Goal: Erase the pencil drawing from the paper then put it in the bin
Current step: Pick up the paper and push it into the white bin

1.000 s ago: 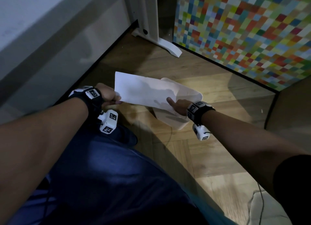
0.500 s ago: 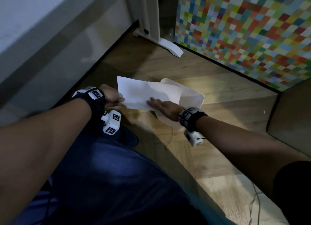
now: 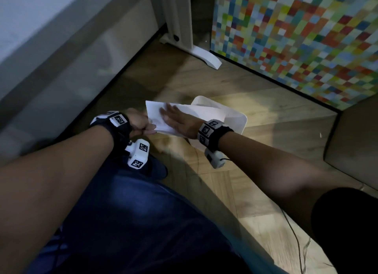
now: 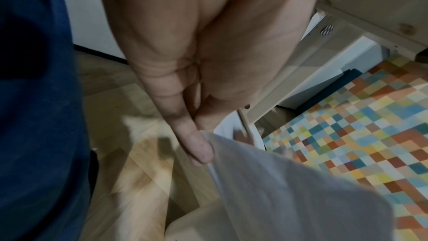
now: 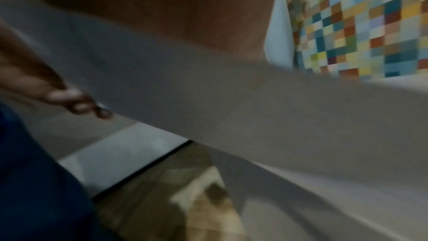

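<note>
The left hand pinches the near-left edge of the paper between thumb and curled fingers; the left wrist view shows a fingertip pressed against the sheet's edge. The right hand lies on top of the sheet with fingers straight and spread, palm down, pressing it flat and holding nothing.

The paper hangs in the air over the white bin, which stands on the wooden floor at about 3 o'clock from the hands. The sheet's far end already overlaps the bin's mouth. Whether any pencil marks remain on it is too faint to tell.

The step in hand looks like folding or pushing the sheet down into the bin. To do it well, the flat right hand should steer the sheet toward 3 o'clock and down so that its free end passes inside the rim, not over it. The left pinch should let go only once most of the sheet is below the rim. A flat sheet can catch on the rim and slide out onto the floor, so bending it first would help.
</note>
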### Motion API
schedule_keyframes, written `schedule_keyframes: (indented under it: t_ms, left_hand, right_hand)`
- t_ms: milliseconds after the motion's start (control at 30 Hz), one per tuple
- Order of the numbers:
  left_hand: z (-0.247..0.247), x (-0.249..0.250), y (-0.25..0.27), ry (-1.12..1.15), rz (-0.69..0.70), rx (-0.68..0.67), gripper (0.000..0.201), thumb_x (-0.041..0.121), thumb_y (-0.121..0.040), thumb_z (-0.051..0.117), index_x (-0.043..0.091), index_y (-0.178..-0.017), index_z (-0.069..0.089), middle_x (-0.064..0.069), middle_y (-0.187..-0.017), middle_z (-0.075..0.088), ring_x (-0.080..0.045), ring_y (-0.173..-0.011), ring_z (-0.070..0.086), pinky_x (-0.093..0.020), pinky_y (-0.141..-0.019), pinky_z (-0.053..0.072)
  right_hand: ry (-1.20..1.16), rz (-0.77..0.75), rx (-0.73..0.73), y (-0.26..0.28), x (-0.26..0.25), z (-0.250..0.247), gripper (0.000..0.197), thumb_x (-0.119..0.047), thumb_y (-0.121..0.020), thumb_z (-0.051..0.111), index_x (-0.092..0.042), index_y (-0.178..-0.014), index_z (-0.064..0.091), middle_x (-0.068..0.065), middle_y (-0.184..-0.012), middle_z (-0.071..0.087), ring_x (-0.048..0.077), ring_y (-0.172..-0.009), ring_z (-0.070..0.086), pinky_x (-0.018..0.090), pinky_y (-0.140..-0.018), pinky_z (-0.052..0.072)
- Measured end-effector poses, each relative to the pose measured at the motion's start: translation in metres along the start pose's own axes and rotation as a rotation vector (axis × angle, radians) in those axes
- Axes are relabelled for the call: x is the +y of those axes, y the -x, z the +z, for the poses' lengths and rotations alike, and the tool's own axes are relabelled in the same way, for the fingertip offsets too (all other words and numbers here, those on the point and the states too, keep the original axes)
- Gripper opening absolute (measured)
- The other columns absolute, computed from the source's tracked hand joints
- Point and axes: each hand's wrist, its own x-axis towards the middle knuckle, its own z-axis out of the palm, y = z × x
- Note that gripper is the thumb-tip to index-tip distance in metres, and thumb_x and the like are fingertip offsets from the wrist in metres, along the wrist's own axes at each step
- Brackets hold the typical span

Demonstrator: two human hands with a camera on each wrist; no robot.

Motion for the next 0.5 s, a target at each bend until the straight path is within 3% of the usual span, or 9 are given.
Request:
schedule_keyframes:
  t_ms: [67,167,233,300,367,433,500]
  left_hand:
    - [-0.004,0.000,-0.002,0.008,-0.002,0.016,0.025,-0.016,-0.093,0.068,-0.013,-0.117,0.068,-0.020,-0.109,0.072,-0.026,-0.081,0.078,-0.026,-0.063,0.065]
    - [-0.018,-0.002,-0.003,-0.009,-0.007,0.045,0.025,-0.015,-0.092,0.069,-0.014,-0.118,0.068,-0.020,-0.108,0.074,-0.030,-0.084,0.079,-0.026,-0.063,0.065]
    - [-0.024,-0.002,-0.004,-0.040,-0.010,0.053,0.023,-0.012,-0.092,0.072,-0.014,-0.115,0.069,-0.023,-0.106,0.076,-0.028,-0.081,0.080,-0.028,-0.063,0.065]
    - [-0.025,-0.002,-0.001,-0.069,-0.012,0.065,0.019,-0.011,-0.092,0.072,-0.013,-0.111,0.070,-0.025,-0.107,0.076,-0.028,-0.082,0.079,-0.025,-0.056,0.063]
    - [-0.023,-0.002,-0.002,-0.086,-0.011,0.079,0.018,-0.010,-0.092,0.073,-0.012,-0.110,0.070,-0.024,-0.105,0.075,-0.024,-0.072,0.079,-0.020,-0.052,0.059]
    - [-0.017,-0.001,-0.002,-0.099,-0.003,0.080,0.018,-0.009,-0.093,0.073,-0.011,-0.111,0.071,-0.020,-0.103,0.074,-0.021,-0.069,0.076,-0.017,-0.050,0.056]
    - [-0.013,0.000,-0.002,-0.121,0.007,0.079,0.018,-0.007,-0.093,0.074,-0.009,-0.111,0.072,-0.017,-0.104,0.074,-0.018,-0.073,0.073,-0.016,-0.049,0.054]
  right_hand:
    - [-0.090,0.170,-0.080,0.012,0.032,0.000,0.048,-0.017,-0.118,0.024,0.014,-0.150,0.040,0.043,-0.151,0.047,0.069,-0.138,0.043,0.067,-0.120,0.034]
    - [0.159,0.425,-0.114,0.045,0.040,-0.009,0.051,-0.026,-0.115,0.033,0.004,-0.157,0.033,0.037,-0.157,0.044,0.068,-0.142,0.039,0.070,-0.117,0.036]
    - [0.109,0.775,-0.102,0.061,0.028,-0.025,0.059,-0.041,-0.115,0.029,-0.001,-0.158,0.039,0.028,-0.161,0.044,0.049,-0.147,0.043,0.055,-0.121,0.037]
    - [0.122,0.911,-0.139,0.061,0.013,-0.034,0.067,-0.053,-0.113,0.023,-0.003,-0.143,0.058,0.023,-0.145,0.061,0.037,-0.125,0.060,0.043,-0.107,0.042]
    - [0.126,0.787,-0.087,0.048,-0.010,-0.034,0.062,-0.050,-0.114,0.026,-0.007,-0.139,0.063,0.021,-0.140,0.065,0.035,-0.120,0.063,0.043,-0.105,0.044]
    - [-0.013,0.584,-0.080,0.032,-0.040,-0.026,0.057,-0.050,-0.113,0.032,-0.017,-0.150,0.060,0.013,-0.156,0.057,0.032,-0.143,0.053,0.043,-0.122,0.035]
    - [-0.174,0.439,-0.123,0.022,-0.057,-0.009,0.062,-0.058,-0.112,0.030,-0.025,-0.162,0.045,0.002,-0.171,0.038,0.020,-0.158,0.034,0.037,-0.129,0.019]
